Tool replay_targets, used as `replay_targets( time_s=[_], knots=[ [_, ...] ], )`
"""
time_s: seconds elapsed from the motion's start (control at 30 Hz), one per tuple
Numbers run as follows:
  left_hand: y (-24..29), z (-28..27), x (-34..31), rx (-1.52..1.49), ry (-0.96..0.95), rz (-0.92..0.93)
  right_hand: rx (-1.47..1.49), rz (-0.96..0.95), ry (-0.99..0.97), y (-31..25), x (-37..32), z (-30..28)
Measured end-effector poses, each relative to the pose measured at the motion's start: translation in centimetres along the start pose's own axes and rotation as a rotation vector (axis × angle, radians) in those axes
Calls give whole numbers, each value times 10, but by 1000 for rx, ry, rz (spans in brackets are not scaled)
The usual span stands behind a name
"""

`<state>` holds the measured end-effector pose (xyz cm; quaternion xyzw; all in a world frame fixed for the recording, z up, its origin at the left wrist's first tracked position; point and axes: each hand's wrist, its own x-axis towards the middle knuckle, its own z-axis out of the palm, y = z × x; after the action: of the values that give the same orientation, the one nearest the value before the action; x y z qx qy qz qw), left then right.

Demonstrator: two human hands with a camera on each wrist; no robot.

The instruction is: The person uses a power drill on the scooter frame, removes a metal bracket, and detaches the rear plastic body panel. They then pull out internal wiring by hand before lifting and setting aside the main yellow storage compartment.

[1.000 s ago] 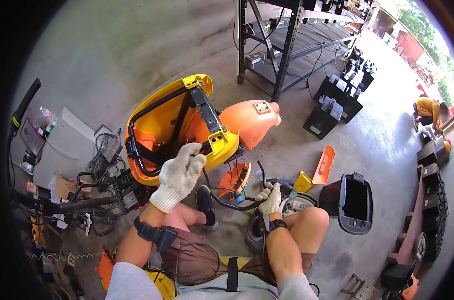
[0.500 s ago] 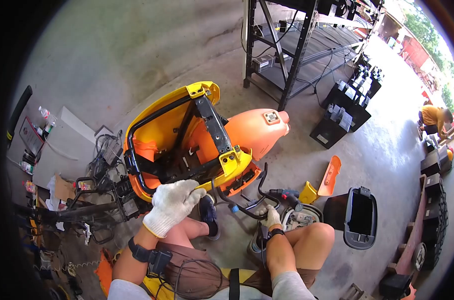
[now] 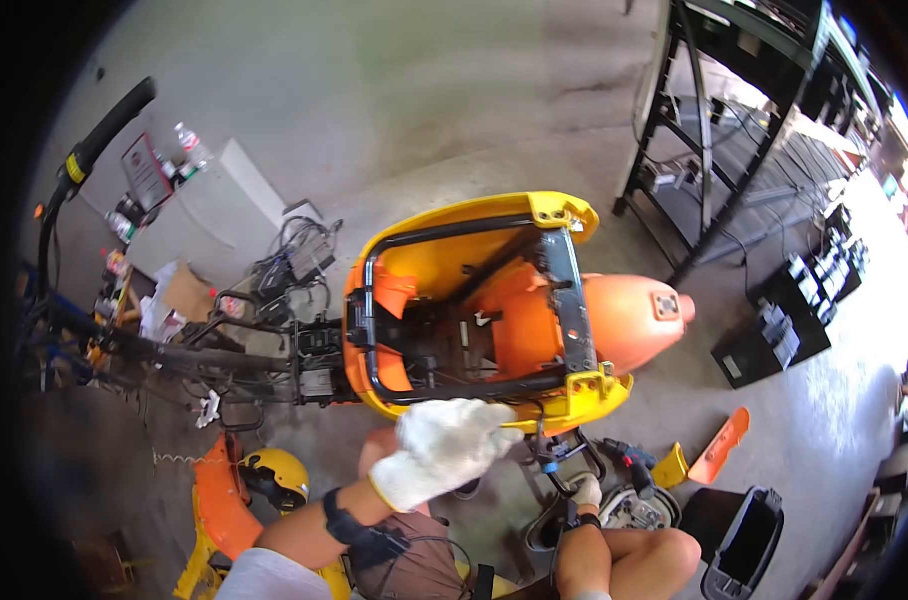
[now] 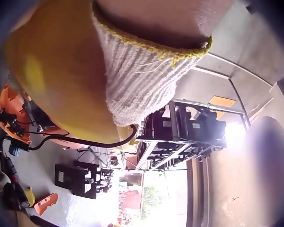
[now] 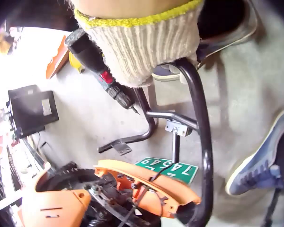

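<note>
My left hand (image 3: 442, 452), in a white glove, is over the lower edge of a yellow body shell (image 3: 599, 402); its fingers look loosely bent, with nothing seen in them. In the left wrist view the left hand (image 4: 139, 78) shows mostly its cuff, near a black tube (image 4: 85, 142). My gloved right hand (image 3: 586, 490) grips a bent black tubular frame (image 3: 564, 484) low beside the shell. The right wrist view shows the frame (image 5: 206, 142) running down from the right hand (image 5: 142, 47) past an orange part (image 5: 146, 182) and a green plate (image 5: 184, 171).
A power drill (image 3: 629, 458) lies right of the frame, near orange and yellow pieces (image 3: 722, 445) and a black open bin (image 3: 749, 540). Metal shelving (image 3: 709, 150) and black boxes (image 3: 774, 340) stand at the right. A yellow helmet (image 3: 277, 477) lies lower left, a handlebar (image 3: 114, 125) upper left.
The head view has turned left, so the shell and shelving sit farther right. My left hand has moved along the shell's lower edge, and the frame in my right hand is closer to the shell.
</note>
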<state>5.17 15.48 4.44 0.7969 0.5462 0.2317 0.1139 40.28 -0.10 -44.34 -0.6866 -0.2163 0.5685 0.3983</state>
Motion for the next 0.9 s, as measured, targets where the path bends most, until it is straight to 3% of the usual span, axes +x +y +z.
replay_targets(
  time_s=[0.07, 0.13, 0.17, 0.2, 0.37, 0.4, 0.47, 0.5, 0.6, 0.63, 0.67, 0.73, 0.8, 0.87, 0.9],
  knots=[
    [3, 5, -1, 30, -24, -55, -507, -266, 8, -36, -6, 13],
    [-6, 22, -6, 90, 78, 18, -1013, -542, 36, -83, -6, 49],
    [-9, 26, -7, 104, 163, 69, -1023, -560, 32, -101, -13, 50],
    [-10, 27, -7, 118, 247, 123, -746, -433, 47, -117, -19, 52],
    [-13, 21, -15, 15, 236, 169, 645, 240, 83, -185, -41, 61],
    [-15, 12, -17, 18, 246, 181, 639, 132, 98, -202, -40, 70],
    [-21, -9, -26, -337, 471, 242, 685, -26, 122, -259, -52, 94],
    [-27, -27, -32, -358, 491, 225, 660, -162, 36, -292, -65, 100],
    [-63, -62, -26, -181, 668, 32, 535, -538, -120, -393, -140, 123],
    [-73, -73, -21, -293, 633, -175, 406, -575, -72, -420, -156, 133],
    [-91, -77, -9, -243, 692, -102, 271, -622, -46, -442, -167, 144],
    [-118, -89, 19, -9, 430, -206, -151, -813, 40, -456, -164, 157],
    [-122, -92, 51, 73, 181, -206, -476, -792, 117, -466, -177, 174],
    [-110, -88, 75, 286, -55, -238, -593, -841, 180, -454, -181, 182],
    [-103, -88, 89, 295, -53, -213, -490, -835, 216, -446, -178, 186]
  ],
)
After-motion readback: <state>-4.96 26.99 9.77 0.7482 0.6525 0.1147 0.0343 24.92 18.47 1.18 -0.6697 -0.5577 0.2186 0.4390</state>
